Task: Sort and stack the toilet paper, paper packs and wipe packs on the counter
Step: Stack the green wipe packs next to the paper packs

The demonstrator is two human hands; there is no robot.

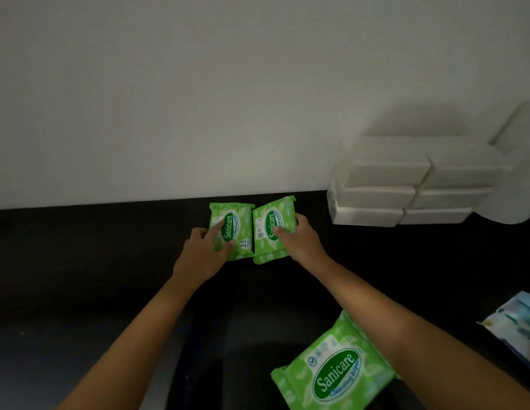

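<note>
Pale wall [198,99] stands just beyond both grips; black counter [80,261] lies under them; stack of white paper packs [406,184], two columns against the wall, sits well to the right of the right hand's grip, w/ a toilet paper roll [506,208] touching its far right side; big green wipe pack [335,371] lies flat nearer the person, under the right forearm; blue-white pack [515,324] at the right edge, detail unclear; left wipe pack [238,229] and right wipe pack [269,232], both small, green, lie side by side, edges touching, near the wall; left hand [203,250] grips the left one, fingers curled over its top and side; right hand [299,238] grips the right one, thumb on top, fingers round its outer edge.
</note>
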